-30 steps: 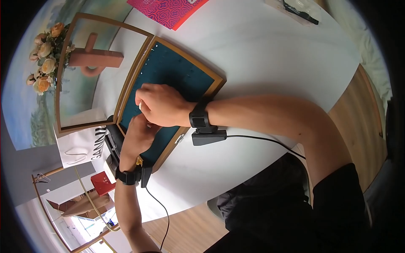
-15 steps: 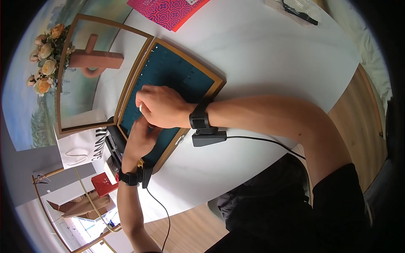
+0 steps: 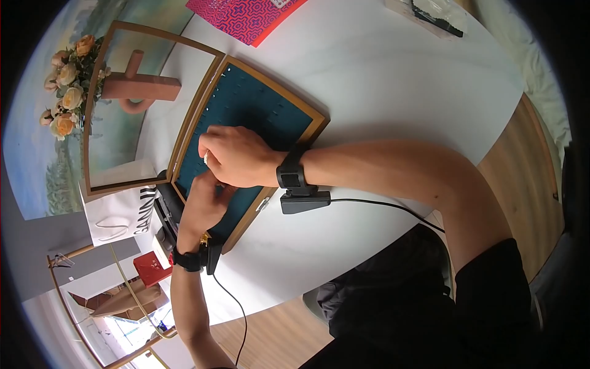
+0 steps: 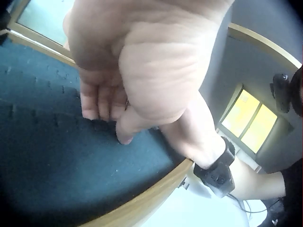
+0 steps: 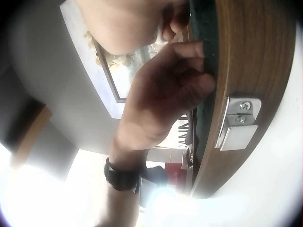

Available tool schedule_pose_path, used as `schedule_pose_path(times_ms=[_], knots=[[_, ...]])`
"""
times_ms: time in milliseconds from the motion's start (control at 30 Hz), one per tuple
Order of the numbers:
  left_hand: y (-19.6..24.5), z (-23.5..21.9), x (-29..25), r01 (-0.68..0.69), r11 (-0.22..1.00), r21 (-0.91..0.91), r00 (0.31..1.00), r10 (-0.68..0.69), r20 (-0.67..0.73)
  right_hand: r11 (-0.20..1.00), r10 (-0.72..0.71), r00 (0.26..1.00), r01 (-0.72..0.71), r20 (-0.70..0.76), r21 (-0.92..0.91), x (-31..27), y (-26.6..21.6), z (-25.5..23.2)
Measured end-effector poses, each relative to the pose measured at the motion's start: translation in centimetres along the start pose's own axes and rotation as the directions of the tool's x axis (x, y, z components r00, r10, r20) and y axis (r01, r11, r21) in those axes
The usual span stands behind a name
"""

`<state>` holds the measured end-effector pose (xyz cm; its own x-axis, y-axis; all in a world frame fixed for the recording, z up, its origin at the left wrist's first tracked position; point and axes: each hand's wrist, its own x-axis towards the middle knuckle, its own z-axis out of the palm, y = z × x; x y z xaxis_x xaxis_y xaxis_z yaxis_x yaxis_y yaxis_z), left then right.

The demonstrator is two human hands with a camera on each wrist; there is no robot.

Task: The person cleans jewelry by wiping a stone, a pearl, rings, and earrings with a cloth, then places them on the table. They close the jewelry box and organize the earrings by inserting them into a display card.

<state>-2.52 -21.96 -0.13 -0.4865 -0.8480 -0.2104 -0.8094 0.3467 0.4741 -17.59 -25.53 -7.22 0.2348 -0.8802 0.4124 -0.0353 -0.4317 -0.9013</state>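
Observation:
A shallow wooden case (image 3: 319,117) lies open, its teal lining (image 3: 230,98) dotted with small slits and pale specks along one side. My right hand (image 3: 236,157) is over the lining with bent fingers, fingertips hidden in the head view. Beside and below it, my left hand (image 3: 206,203) reaches in, the hands overlapping or nearly touching. In the right wrist view, the left hand (image 5: 161,90) has bent fingers, with thumb and fingers apart at the lining; nothing shows between them. Whether the right hand (image 5: 128,21) pinches anything small cannot be told.
The glazed lid (image 3: 200,44) stands raised at the left, flowers (image 3: 70,98) and a pink vase (image 3: 141,86) behind it. A white bag (image 3: 117,215) and red box (image 3: 150,267) are near the case. A patterned packet (image 3: 252,21) lies on the table (image 3: 393,80).
My left hand has moved slightly down and to the right in the head view. The right hand has barely shifted, staying over the lining.

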Motion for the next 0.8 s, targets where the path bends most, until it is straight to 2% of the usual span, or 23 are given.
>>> schedule_pose_path(times_ms=[167, 367, 500, 567, 800], knots=[[0.3, -0.6, 0.0, 0.129, 0.984, -0.124, 0.990, -0.122, 0.066, 0.999, -0.033, 0.999, 0.033, -0.009, -0.011, 0.1, 0.4, 0.3], [-1.8, -0.4, -0.6, 0.172, 0.922, -0.346, 0.985, -0.155, 0.077, 1.000, -0.028, 1.000, 0.028, -0.011, -0.008, 0.1, 0.4, 0.3], [-2.3, -1.2, -0.3, 0.216, 0.916, -0.339, 0.975, -0.185, 0.121, 0.999, -0.032, 0.999, 0.032, -0.014, -0.012, 0.1, 0.3, 0.2], [-2.2, -1.4, 0.2, 0.193, 0.936, -0.293, 0.975, -0.150, 0.163, 0.999, -0.032, 0.999, 0.032, 0.001, -0.020, 0.1, 0.3, -0.1], [-2.6, -1.4, 0.2, 0.183, 0.949, -0.258, 0.979, -0.152, 0.135, 0.996, -0.092, 0.996, 0.092, -0.014, -0.015, 0.6, 0.5, 0.5]])
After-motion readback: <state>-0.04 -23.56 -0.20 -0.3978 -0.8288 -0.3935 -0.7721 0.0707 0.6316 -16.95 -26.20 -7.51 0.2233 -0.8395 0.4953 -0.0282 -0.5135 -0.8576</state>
